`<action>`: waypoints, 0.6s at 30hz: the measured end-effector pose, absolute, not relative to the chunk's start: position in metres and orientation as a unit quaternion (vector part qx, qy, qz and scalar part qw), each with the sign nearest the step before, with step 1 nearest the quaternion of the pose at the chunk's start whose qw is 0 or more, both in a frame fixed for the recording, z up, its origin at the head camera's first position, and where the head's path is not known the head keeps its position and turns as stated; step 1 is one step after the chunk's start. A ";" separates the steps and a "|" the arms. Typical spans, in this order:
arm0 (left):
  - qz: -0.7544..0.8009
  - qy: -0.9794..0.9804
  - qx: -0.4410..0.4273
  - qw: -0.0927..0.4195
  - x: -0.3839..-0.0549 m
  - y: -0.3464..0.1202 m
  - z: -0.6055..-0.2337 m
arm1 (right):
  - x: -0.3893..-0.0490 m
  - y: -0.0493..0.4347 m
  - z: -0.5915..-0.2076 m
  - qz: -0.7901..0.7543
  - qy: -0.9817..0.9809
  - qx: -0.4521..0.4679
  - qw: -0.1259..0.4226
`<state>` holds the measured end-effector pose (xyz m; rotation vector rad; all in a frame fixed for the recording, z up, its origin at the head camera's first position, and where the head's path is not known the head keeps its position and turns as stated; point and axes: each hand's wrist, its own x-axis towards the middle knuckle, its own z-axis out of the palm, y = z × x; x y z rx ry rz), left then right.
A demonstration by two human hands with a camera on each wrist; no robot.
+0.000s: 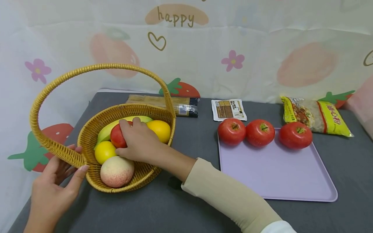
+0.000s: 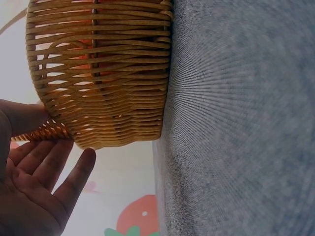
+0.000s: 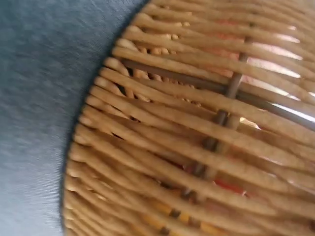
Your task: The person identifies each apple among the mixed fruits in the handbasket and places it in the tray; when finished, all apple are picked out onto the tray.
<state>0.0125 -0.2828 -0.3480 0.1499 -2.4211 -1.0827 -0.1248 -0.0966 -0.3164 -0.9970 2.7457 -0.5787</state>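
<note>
On the left side of the table stands a wicker basket (image 1: 96, 179) with a tall arched handle (image 1: 110, 66). My left hand (image 1: 55, 184) holds the handle's left base, thumb in front and fingers behind; the left wrist view shows this hand (image 2: 39, 182) beside the woven wall. Reaching into the basket, my right hand (image 1: 141, 140) grips a red apple (image 1: 117, 137), partly covered by the fingers. Around it lie bananas (image 1: 106, 131), a yellow lemon (image 1: 105, 152), an orange-yellow fruit (image 1: 161, 130) and a pale peach (image 1: 117, 172). Basket weave (image 3: 147, 123) fills the right wrist view.
A lilac tray (image 1: 276, 178) lies to the right, with three red apples (image 1: 260, 132) along its back edge. Behind are a noodle pack (image 1: 164, 103), a small white-and-brown packet (image 1: 229, 110) and a yellow food bag (image 1: 316, 116). A printed cloth (image 1: 189, 64) hangs behind the table.
</note>
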 end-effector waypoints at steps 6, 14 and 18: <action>-0.398 -0.883 0.049 0.244 0.012 -0.282 -0.347 | -0.129 -0.106 -0.320 -0.152 0.931 -0.325 0.071; -0.403 -0.879 0.050 0.249 0.012 -0.283 -0.347 | -0.128 -0.103 -0.330 -0.174 0.921 -0.348 0.016; -0.403 -0.880 0.043 0.249 0.012 -0.283 -0.348 | -0.128 -0.101 -0.330 -0.198 0.915 -0.352 0.001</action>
